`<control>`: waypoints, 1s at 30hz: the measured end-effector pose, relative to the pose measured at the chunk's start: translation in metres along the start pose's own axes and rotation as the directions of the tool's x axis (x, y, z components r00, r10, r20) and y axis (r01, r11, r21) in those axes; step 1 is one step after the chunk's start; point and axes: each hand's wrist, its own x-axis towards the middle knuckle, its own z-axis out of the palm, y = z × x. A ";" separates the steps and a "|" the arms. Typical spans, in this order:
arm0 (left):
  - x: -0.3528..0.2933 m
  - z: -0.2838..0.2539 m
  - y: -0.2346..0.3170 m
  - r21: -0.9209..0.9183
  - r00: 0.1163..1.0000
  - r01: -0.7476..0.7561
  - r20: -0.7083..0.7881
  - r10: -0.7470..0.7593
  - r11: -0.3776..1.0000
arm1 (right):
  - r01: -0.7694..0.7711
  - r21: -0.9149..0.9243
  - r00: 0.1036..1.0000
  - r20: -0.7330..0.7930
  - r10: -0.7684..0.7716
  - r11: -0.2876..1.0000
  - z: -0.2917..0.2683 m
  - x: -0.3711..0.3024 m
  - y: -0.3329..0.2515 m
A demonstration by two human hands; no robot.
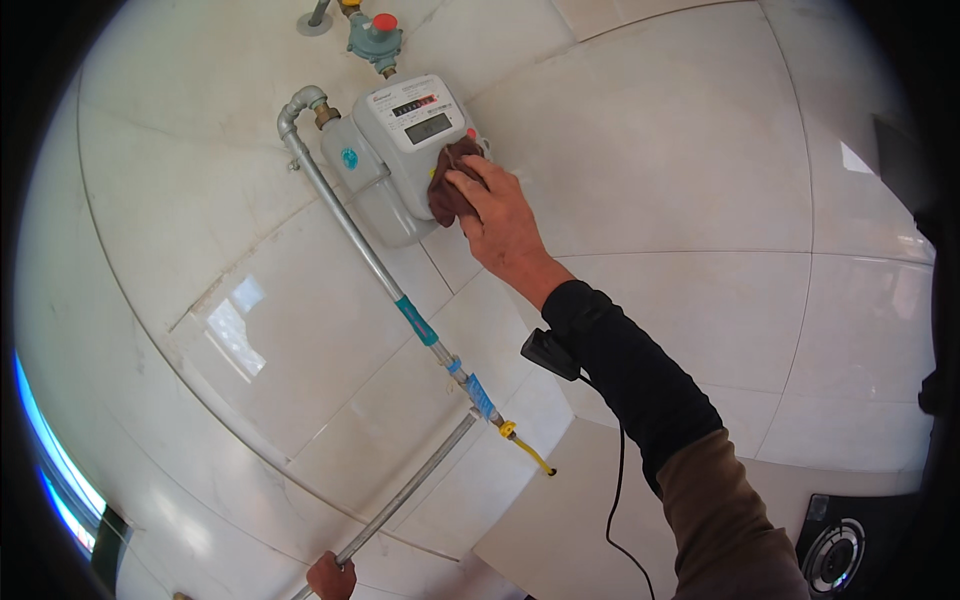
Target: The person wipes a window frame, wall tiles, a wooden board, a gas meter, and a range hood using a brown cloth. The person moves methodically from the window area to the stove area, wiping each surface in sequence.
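Note:
My right hand [500,220] presses a dark brown cloth [452,190] against the lower right of a light grey gas meter [415,120] on the wall. Its fingers are bent over the cloth, which covers part of the meter's front below the small display. At the lower edge, my left hand [332,577] is closed round a thin grey metal pipe [410,487] that slants up to the right. Only part of that hand shows. Another metal pipe [350,225] runs down from an elbow at the meter's left, with a teal sleeve [416,320] partway along.
Above the meter sits a grey-green regulator [375,42] with a red cap. A yellow hose [532,453] leads from the pipe's lower end into a hole in the counter [560,510]. A black stove [840,550] stands lower right. A black cable [615,490] hangs from my right wrist.

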 end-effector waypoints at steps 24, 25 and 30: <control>0.002 -0.003 0.006 0.015 0.997 0.063 0.042 -0.063 0.998 | -0.031 -0.025 0.999 0.041 0.033 0.999 -0.008 -0.008 0.003; 0.002 -0.002 0.006 0.012 0.998 0.058 0.038 -0.058 0.998 | -0.032 -0.030 0.998 0.052 0.034 0.999 -0.010 -0.008 0.006; 0.002 -0.004 0.006 0.006 0.998 0.049 0.042 -0.049 0.999 | -0.068 -0.067 0.994 0.082 0.074 0.995 -0.018 -0.010 0.022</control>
